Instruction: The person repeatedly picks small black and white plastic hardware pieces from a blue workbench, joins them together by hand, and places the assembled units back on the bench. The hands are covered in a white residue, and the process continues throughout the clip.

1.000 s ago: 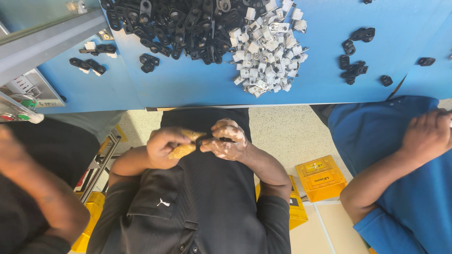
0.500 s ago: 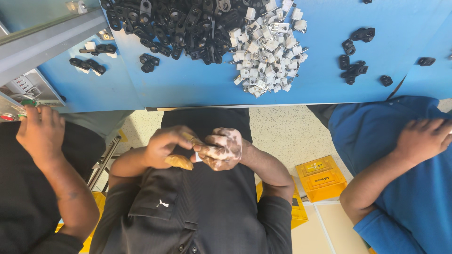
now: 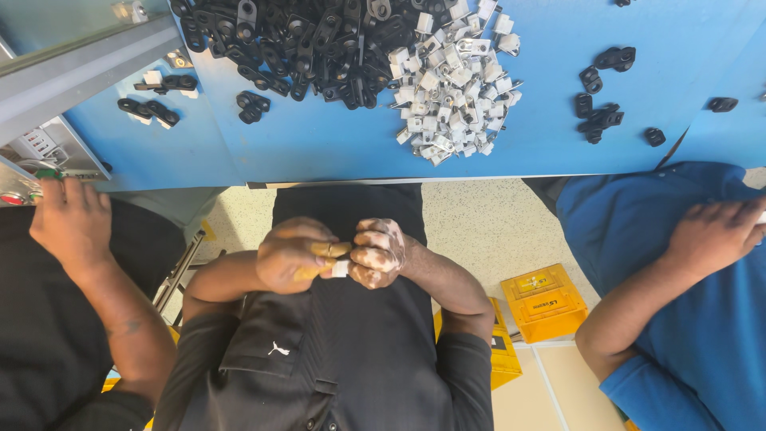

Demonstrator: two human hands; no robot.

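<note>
White little clip point(image 3: 340, 269) sits pinched right between both hands, touching the fingertips of each: left hand point(image 3: 291, 255) curled around it, right hand point(image 3: 378, 254) pressing in from the opposite side. Parts piles lie well beyond the knuckles.

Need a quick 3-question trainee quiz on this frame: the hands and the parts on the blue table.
1. True or false: the left hand and the right hand meet over the lap, clear of the blue table.
2. What do both hands pinch between them? A) a small white part B) a yellow box C) a black clip
3. Which pile lies further right on the table: the black parts or the white parts?

Key: 1 true; 2 A; 3 the white parts.
</note>
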